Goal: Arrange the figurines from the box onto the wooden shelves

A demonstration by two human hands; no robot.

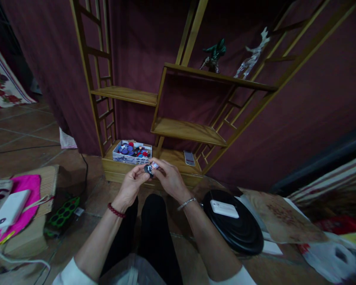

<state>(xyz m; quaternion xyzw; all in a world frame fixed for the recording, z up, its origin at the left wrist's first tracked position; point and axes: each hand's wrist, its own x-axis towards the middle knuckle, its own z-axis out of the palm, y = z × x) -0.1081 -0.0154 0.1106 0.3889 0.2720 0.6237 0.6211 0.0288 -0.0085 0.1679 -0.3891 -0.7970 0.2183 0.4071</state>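
My left hand and my right hand meet in front of the shelf, both closed on a small figurine. Its dark, roundish base lies in my left fingers, while my right fingers pinch the paler upper part. Fine details are too small to make out. Just behind my hands, an open patterned box on the lowest shelf holds several small blue, red and black pieces. To the right on that same shelf lies a stack of flat, card-like pieces.
The wooden display shelf carries a dark green figure and a clear figure higher up. A black round stool with a white device stands right. At left are a cardboard box, a white power bank and a green power strip.
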